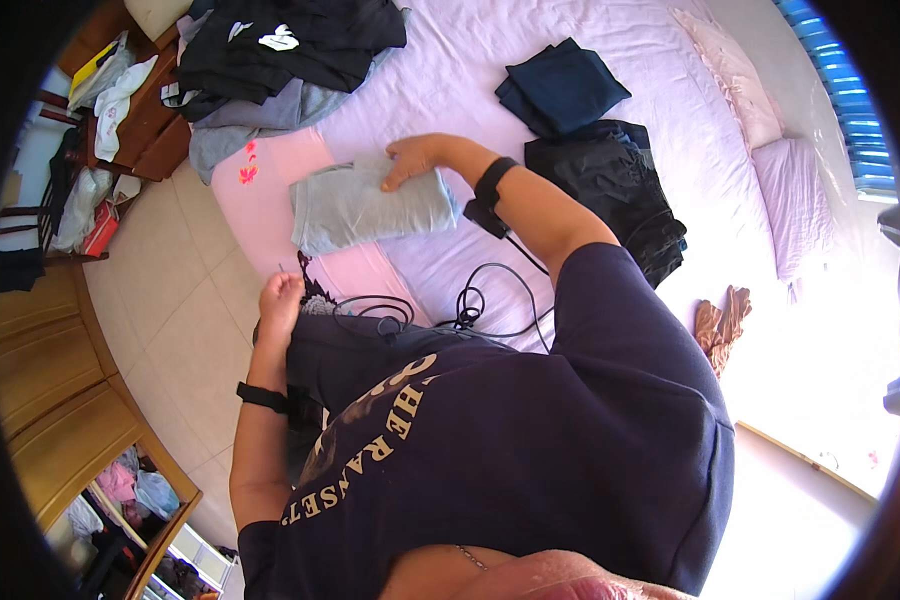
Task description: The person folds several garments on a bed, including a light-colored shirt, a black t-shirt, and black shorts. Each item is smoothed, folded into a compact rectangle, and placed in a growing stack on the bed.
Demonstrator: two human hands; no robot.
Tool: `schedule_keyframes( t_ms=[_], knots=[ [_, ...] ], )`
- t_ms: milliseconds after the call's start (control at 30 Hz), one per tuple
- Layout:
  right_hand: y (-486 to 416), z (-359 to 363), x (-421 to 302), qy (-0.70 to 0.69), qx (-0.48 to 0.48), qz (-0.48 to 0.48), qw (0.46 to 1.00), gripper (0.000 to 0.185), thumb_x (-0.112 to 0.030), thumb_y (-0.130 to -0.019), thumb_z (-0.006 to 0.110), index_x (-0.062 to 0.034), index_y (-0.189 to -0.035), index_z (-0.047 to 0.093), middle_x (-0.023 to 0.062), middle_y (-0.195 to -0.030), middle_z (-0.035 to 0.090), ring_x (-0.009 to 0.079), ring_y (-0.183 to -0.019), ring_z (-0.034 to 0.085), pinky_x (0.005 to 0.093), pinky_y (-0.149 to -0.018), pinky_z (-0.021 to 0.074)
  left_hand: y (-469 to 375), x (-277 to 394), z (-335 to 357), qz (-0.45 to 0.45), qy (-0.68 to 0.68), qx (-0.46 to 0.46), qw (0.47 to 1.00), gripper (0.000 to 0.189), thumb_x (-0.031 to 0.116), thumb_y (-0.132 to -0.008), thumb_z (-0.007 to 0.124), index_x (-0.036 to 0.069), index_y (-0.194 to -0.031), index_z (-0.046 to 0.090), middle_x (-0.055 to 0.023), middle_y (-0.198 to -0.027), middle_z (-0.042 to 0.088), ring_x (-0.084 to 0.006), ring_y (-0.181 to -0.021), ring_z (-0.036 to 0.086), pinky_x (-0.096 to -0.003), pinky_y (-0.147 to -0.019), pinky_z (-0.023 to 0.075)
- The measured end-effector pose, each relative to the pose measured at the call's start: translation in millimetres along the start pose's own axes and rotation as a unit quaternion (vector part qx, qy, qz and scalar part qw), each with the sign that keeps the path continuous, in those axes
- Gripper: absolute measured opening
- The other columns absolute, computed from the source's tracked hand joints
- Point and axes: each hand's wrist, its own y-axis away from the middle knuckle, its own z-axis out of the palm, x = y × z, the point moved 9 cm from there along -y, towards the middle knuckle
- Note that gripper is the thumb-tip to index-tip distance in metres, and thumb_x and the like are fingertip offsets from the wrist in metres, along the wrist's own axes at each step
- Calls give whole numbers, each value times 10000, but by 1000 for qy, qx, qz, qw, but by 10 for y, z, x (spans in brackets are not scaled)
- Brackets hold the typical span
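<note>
My right hand [418, 159] grips the far edge of a folded light grey garment [367, 206], its thumb on top of the cloth. The garment lies over a pink cloth [251, 214] with bright pink flower prints, spread at the bed's left edge. My left hand [280, 304] is raised beside the near end of the pink cloth, fingers curled. A thin grey sliver shows at its fingertips; whether the hand holds anything is unclear. Black lace-like trim [313, 279] pokes out below the grey garment.
A coiled black cable [469, 307] crosses the bed [450, 60] before my body. Folded navy garments [566, 84] and black trousers [607, 191] lie right; a black clothing pile [300, 49] lies far left. Brown cloth [722, 326] is farther right. Wooden cabinets [52, 352] line the left.
</note>
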Motion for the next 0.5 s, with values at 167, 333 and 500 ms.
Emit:
schedule_keyframes(
  t_ms=[167,333,500],
  knots=[
    [395,177,128,-282,-28,-43,958,529,-255,-787,756,-1,-1222,596,101,-1091,659,219,-1001,626,375,-870,498,217,97,216,112,-153,-1,982,174,72,-802,715,21,-953,646,-61,-813,645,-150,-703,608,-289,-674,505],
    [1084,-622,549,-468,161,-93,864,335,-191,-909,674,-41,-1200,604,41,-1025,687,135,-847,668,306,-765,551,267,216,179,111,-182,13,977,179,90,-791,721,29,-942,647,-70,-816,642,-167,-698,612,-298,-669,508],
    [1863,-1810,1432,-446,493,-149,732,272,-149,-933,619,-18,-1166,572,82,-1021,662,186,-874,647,346,-783,537,296,228,200,97,-169,19,981,167,103,-789,717,43,-927,644,-73,-825,650,-185,-704,617,-311,-672,513]
  ],
)
